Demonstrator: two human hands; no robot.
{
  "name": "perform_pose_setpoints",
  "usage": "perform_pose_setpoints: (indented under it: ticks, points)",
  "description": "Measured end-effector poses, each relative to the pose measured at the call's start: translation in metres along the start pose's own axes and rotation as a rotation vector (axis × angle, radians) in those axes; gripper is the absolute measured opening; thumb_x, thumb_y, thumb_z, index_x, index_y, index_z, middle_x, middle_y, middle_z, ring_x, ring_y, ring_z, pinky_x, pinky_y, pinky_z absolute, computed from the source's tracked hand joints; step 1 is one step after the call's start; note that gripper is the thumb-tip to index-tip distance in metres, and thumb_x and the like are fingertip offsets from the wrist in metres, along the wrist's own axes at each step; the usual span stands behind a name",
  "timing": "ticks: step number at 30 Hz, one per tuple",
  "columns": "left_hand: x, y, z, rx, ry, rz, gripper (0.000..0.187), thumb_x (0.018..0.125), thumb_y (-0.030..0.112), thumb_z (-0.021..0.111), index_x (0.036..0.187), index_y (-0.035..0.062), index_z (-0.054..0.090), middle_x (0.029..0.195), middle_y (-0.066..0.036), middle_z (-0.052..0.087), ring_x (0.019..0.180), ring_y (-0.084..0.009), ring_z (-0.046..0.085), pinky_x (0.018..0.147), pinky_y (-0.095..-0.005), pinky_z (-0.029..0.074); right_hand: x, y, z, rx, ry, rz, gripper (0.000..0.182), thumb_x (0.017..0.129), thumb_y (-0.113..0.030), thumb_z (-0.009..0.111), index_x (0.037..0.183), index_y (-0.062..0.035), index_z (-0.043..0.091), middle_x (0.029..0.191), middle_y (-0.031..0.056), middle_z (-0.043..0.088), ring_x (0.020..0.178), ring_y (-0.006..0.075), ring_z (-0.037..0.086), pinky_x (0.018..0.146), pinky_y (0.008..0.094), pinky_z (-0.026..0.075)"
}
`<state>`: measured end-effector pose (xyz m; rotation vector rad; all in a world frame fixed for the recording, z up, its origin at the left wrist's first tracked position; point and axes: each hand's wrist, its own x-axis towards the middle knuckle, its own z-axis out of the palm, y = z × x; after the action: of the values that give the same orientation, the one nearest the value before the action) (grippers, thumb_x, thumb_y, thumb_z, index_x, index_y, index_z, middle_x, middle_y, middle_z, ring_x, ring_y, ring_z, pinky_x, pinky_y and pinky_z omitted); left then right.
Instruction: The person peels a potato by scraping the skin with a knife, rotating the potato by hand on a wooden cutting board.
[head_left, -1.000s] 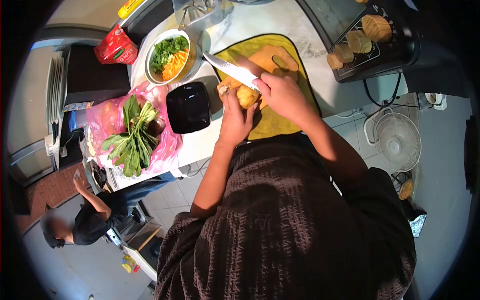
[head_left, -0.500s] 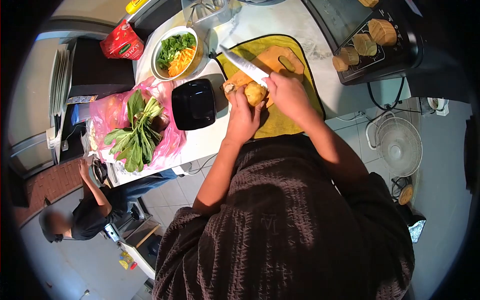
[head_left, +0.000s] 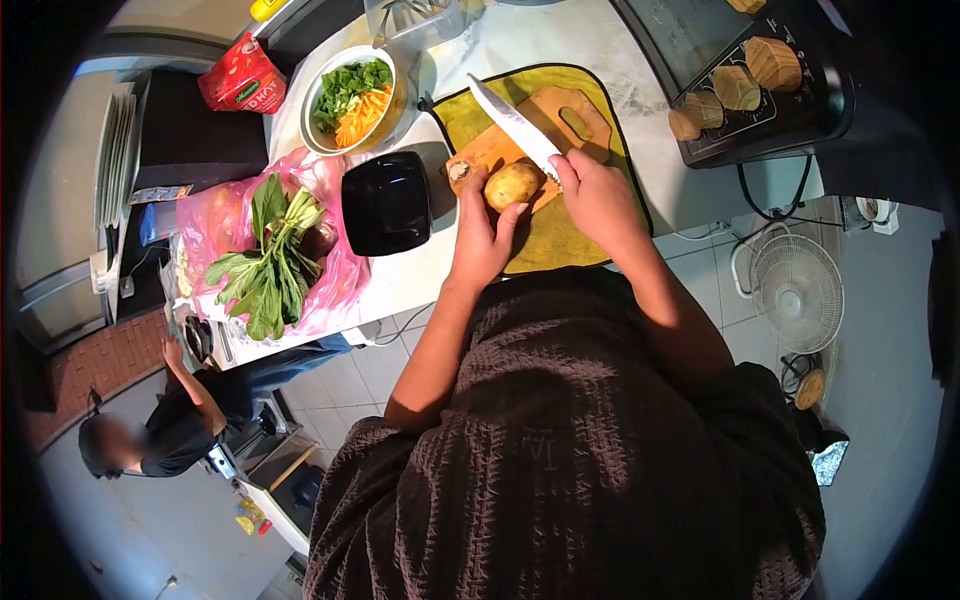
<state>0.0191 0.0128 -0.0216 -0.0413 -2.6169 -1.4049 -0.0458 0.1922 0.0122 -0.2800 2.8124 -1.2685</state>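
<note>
Left hand [head_left: 480,240]: my fingers clamped on the potato [head_left: 513,185].
Right hand [head_left: 598,195]: my fingers closed around the knife [head_left: 515,125] handle.
Potato position: over the cutting board [head_left: 530,135], on the yellow cloth [head_left: 560,240], counter [head_left: 420,275].

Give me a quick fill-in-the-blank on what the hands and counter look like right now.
1. The right hand holds a ____.
2. The left hand grips a ____ over the wooden cutting board.
3. The cutting board lies on a ____ cloth.
4. The leafy greens lie on a ____ plastic bag.

Missing words: knife; potato; yellow; pink
</note>
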Motion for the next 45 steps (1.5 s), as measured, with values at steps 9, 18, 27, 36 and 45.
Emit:
perform_pose_setpoints:
  ticks: [9,18,27,36,45]
  points:
    - [0.001,0.012,0.003,0.13,0.006,0.154,0.056,0.089,0.014,0.072,0.131,-0.0075,0.042,0.123,-0.027,0.051,0.113,-0.0423,0.052,0.098,-0.0436,0.043,0.0,0.008,0.005,-0.082,-0.049,-0.011,0.032,0.099,-0.031,0.054,0.082,-0.0043,0.058,0.074,0.0233,0.063,0.073,0.0465,0.061,0.066,0.0563,0.047]
    - [-0.004,0.008,0.006,0.076,0.033,0.092,0.057,0.088,0.014,0.072,0.13,-0.0099,0.041,0.121,-0.027,0.052,0.111,-0.0421,0.052,0.097,-0.0431,0.044,-0.003,0.0,0.008,-0.063,-0.008,-0.024,0.031,0.099,-0.03,0.055,0.081,-0.0045,0.057,0.072,0.0235,0.062,0.071,0.0471,0.061,0.065,0.0568,0.047]
    - [0.0,0.012,0.006,0.076,0.032,0.071,0.056,0.089,0.015,0.072,0.13,-0.0087,0.042,0.12,-0.027,0.052,0.111,-0.0419,0.053,0.098,-0.0428,0.043,0.001,0.005,0.011,-0.087,-0.012,-0.013,0.033,0.099,-0.031,0.053,0.081,-0.0041,0.057,0.073,0.0229,0.063,0.071,0.0468,0.061,0.065,0.0568,0.046]
    - [0.001,0.011,0.007,0.022,0.029,0.002,0.056,0.089,0.016,0.072,0.13,-0.0086,0.043,0.12,-0.026,0.053,0.111,-0.0399,0.055,0.096,-0.0417,0.045,0.002,0.006,0.01,-0.06,-0.024,0.035,0.034,0.099,-0.033,0.052,0.082,-0.0041,0.059,0.074,0.023,0.064,0.073,0.0471,0.061,0.067,0.0565,0.046]
    - [0.007,0.012,-0.002,0.043,0.103,0.003,0.056,0.089,0.018,0.074,0.13,-0.0078,0.046,0.118,-0.025,0.055,0.107,-0.0378,0.057,0.093,-0.0404,0.047,-0.002,0.008,0.012,-0.043,-0.067,0.073,0.034,0.1,-0.032,0.052,0.082,-0.0036,0.058,0.078,0.0236,0.064,0.078,0.0473,0.06,0.071,0.0563,0.045]
